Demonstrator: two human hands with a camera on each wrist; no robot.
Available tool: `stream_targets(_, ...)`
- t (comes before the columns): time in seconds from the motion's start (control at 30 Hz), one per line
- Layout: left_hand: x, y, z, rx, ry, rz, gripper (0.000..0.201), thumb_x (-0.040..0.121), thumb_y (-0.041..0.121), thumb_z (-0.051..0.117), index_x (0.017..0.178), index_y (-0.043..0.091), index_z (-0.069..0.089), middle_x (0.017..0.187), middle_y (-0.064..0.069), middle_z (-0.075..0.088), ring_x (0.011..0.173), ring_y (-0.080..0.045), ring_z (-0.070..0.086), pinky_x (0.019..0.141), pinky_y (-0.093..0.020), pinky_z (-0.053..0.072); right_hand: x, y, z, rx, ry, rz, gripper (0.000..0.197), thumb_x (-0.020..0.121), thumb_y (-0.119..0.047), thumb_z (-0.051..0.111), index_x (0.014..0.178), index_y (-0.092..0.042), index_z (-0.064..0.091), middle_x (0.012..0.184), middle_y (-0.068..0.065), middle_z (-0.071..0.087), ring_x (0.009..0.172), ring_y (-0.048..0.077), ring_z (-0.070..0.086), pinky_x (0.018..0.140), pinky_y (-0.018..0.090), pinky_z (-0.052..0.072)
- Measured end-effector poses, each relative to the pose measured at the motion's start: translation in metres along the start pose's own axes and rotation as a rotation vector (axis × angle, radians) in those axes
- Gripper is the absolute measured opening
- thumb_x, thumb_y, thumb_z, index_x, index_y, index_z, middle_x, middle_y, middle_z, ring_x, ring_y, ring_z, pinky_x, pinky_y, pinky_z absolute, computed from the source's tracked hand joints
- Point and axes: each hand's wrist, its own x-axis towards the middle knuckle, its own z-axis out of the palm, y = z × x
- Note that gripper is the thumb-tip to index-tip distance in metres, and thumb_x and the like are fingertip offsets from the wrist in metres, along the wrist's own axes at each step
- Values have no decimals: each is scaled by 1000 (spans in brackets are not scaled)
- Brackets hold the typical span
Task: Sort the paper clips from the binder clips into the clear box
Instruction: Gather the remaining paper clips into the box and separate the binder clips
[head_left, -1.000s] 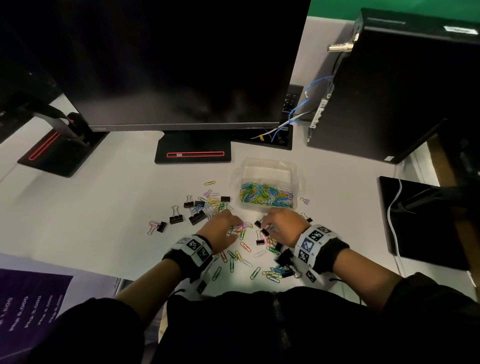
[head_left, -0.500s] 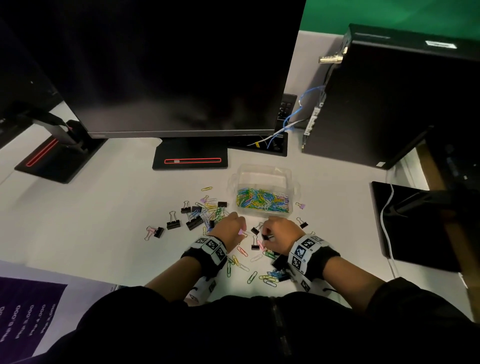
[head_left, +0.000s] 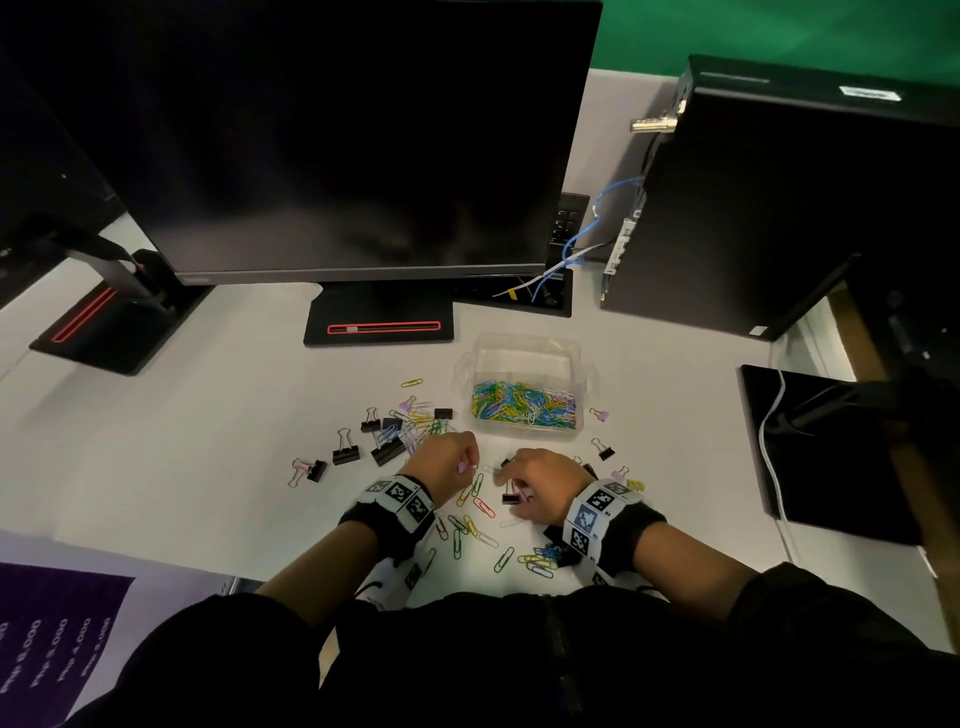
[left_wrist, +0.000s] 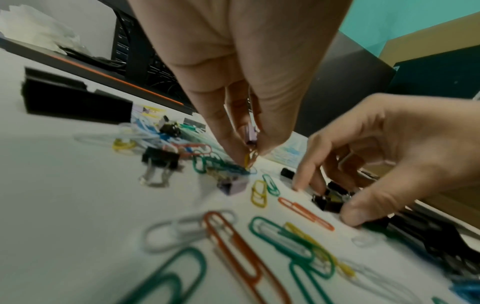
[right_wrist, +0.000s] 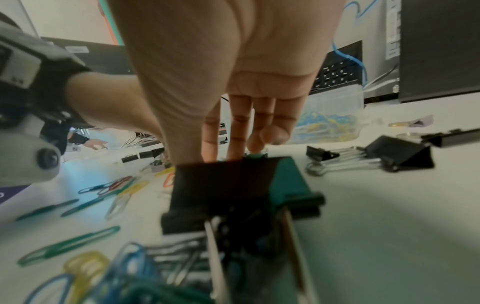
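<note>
Beyond both hands, past the fingertips, sits the clear box (head_left: 524, 358), already carrying a layer of coloured paper clips (head_left: 522, 408) — well short of full. Between the hands and toward the person's body lies the loose scatter of paper clips (head_left: 475, 525), mixed with black binder clips (head_left: 345, 453) off to the left hand's outer side, and more near the right wrist.

Left hand (head_left: 441, 462): fingertips pinched together on a small lilac binder clip (left_wrist: 250, 133), with a yellow paper clip (left_wrist: 249, 158) hanging at the tips — hooked on or also pinched, can't tell. Right hand (head_left: 543, 486): fingers curled down over a small black binder clip (left_wrist: 328, 202); the left wrist view shows fingertip and thumb either side of it, but whether it is actually gripped I cannot tell.

Risks, as I judge them:
- Binder clip rides into the box with the paper clip, since the two are bunched at the left fingertips.
- Paper clips are interlinked in the pile, so lifting one may drag a chain and drop some short of the box.
- Right wrist hovers right over a big black binder clip (right_wrist: 228, 191) tangled in clips; a sweep could scatter them.
</note>
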Motion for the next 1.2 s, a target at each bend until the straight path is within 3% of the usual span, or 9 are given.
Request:
stream_targets(0.13,-9,-9,-15,-81,60,-36,13,80,5,57,80,17,56,71,6,55,55,2,45,55,-12,37,2,-1,2,17,12,1,26,80,-21,60,106,-18,61,108,8,59,100,26,56,82,31,45)
stream_targets(0.27,-21,-23,-33,-150,108,-107,12,83,3,56,84,15,56,76,4,55,58,-4,49,57,-15,41,0,3,3,88,51,8,21,76,-19,62,96,-14,58,97,6,59,83,18,50,72,26,40)
stream_targets(0.37,-28,-37,-40,-277,145,-177,14,85,3,56,83,16,52,82,-5,60,61,-18,59,59,-26,53,-4,10,2,103,93,49,21,75,-21,63,95,-15,57,89,-3,50,80,15,46,68,24,34)
stream_targets(0.47,-33,-45,-40,-344,147,-189,16,86,3,56,82,18,51,86,-14,62,60,-21,60,59,-29,55,-9,19,0,77,105,89,19,75,-21,61,93,-15,56,88,-3,47,79,18,46,69,25,36)
stream_targets(0.63,-37,-42,-31,-377,97,-179,22,85,2,58,79,21,50,85,-6,61,54,-15,61,57,-26,55,-15,24,-6,26,113,140,23,80,-25,58,99,-13,59,105,8,55,94,25,56,74,27,42)
stream_targets(0.77,-35,-34,-25,-488,86,-192,18,84,3,62,80,17,51,87,-8,58,59,-22,65,60,-31,58,-9,9,-6,46,129,110,33,81,-34,61,109,-18,57,110,3,52,99,21,54,81,31,48)
stream_targets(0.87,-34,-25,-20,-550,54,-181,18,84,-1,59,80,14,51,81,-4,55,61,-22,64,56,-27,55,2,-7,-7,66,118,31,34,82,-26,59,114,-15,56,113,8,53,105,25,53,86,31,45)
stream_targets(1.0,-31,-22,-17,-322,30,-123,20,81,10,66,81,24,53,76,7,59,72,-15,60,74,-32,53,21,-22,-11,54,104,-7,37,84,-13,53,121,-12,53,119,13,52,113,28,49,91,29,39)
stream_targets(1.2,-40,-36,-31,-205,159,-165,10,83,18,65,91,19,58,82,4,63,76,-13,59,74,-26,50,40,-32,-7,10,71,-69,49,84,-4,51,132,-10,46,123,15,48,120,31,42,101,35,37)
